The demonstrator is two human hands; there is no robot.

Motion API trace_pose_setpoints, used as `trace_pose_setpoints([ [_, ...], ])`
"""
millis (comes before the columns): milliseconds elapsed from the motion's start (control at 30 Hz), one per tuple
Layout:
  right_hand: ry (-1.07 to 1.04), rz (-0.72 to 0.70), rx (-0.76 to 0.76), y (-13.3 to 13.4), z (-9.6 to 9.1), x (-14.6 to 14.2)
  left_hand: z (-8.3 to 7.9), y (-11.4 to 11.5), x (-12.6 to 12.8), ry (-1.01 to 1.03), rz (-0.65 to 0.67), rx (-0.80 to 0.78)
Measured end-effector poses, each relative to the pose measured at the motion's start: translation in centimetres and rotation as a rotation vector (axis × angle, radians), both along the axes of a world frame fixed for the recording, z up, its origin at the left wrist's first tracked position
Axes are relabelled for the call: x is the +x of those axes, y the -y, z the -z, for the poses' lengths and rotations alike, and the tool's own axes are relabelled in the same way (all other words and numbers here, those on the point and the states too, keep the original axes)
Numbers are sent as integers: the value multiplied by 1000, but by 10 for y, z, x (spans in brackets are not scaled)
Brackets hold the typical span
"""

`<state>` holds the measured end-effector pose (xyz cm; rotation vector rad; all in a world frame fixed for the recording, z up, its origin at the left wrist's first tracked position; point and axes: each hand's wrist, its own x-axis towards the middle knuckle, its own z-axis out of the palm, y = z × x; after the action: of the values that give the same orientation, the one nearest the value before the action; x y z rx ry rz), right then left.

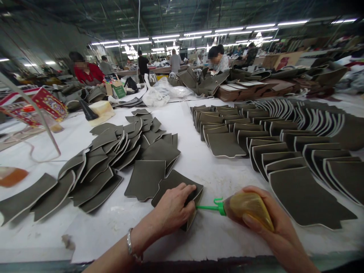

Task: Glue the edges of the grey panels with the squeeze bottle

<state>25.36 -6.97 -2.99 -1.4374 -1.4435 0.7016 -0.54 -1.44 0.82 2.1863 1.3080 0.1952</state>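
Note:
My left hand [174,209] is closed on a dark olive leather piece [176,182] near the table's front, its fingers curled over the piece's right side, where the edge is bent up. My right hand [277,222] is wrapped around a squeeze bottle [247,206] of amber liquid that looks like glue. The bottle lies tilted sideways, and its thin green nozzle [209,207] reaches the raised edge beside my left fingers. Whether liquid comes out cannot be seen. Another flat leather piece [146,178] lies just left of the held one.
A loose heap of leather pieces [99,163] covers the left of the white table [113,227]. Overlapping rows of curved pieces [298,189] fill the right. Behind are a plastic bag [156,93] and stacked brown panels [247,91]. Several people work farther back.

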Motion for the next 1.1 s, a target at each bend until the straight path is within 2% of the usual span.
trace_pose_setpoints([
  [333,-87,14,-69,3,9,5,2,-1,0,20,-19,-13],
  [467,-77,19,-42,2,14,10,3,0,0,32,-16,-5],
  [700,-61,50,-52,6,5,4,3,1,0,42,-37,-14],
  [900,-58,38,-28,0,13,13,2,0,0,55,-45,-22],
  [1100,-81,44,-49,4,9,8,4,0,-1,54,-50,-13],
])
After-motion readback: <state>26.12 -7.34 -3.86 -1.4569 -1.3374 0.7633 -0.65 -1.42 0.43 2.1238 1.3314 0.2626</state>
